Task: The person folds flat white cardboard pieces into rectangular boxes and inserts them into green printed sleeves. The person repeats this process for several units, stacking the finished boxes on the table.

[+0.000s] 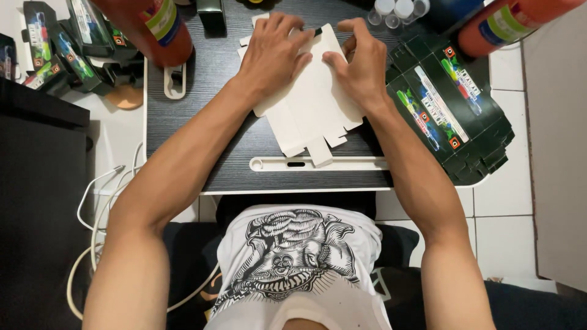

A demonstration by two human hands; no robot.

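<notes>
A flat, unfolded white cardboard box blank (312,107) lies white side up on the dark lap desk (202,91). My left hand (272,52) presses flat on its upper left part, fingers spread toward the far edge. My right hand (361,61) rests on its upper right part, fingers curled over the far flap and pinching the card. The blank's small tabs point toward me, near the desk's white slot.
A stack of dark green printed box blanks (449,107) lies at the desk's right. Folded dark boxes (67,46) are piled at the left. Two orange bottles (162,27) (507,24) and small clear vials (397,11) stand at the far edge. White cables (98,201) trail on the floor.
</notes>
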